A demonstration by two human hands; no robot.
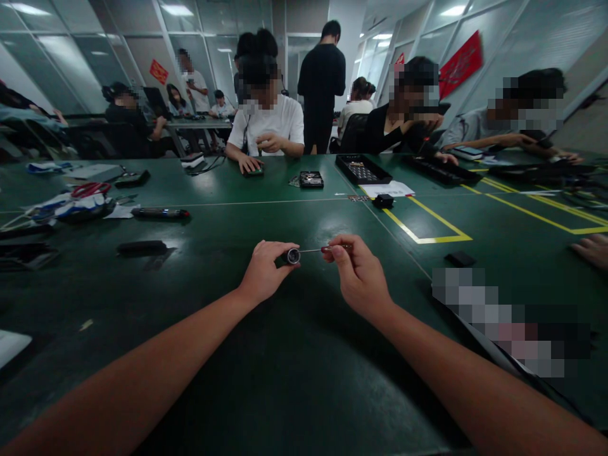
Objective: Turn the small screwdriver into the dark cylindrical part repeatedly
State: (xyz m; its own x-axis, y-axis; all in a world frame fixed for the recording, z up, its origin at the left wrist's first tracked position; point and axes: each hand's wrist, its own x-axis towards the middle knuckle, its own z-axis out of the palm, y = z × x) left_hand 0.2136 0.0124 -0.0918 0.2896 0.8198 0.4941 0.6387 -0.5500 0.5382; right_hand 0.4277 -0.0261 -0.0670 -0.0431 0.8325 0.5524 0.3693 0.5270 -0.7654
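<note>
My left hand point(266, 269) is closed around a small black cylindrical part point(293, 256), whose round, ringed end faces me. A screwdriver point(327, 249) with a reddish handle is pinched between the thumb and fingers of my right hand point(358, 272). Its thin metal shaft points left and reaches the side of the cylinder; whether the tip sits in a screw is too small to tell. Both hands are above the green tabletop point(294, 354), near its middle.
Cables and red-handled tools point(90, 190) lie at the left, near a dark pen-like tool point(160, 213) and a black bar point(141, 248). Black trays point(363, 170) and a small black block point(384, 201) are ahead. A co-worker's hand point(593, 250) rests at the right edge; other people sit across the table.
</note>
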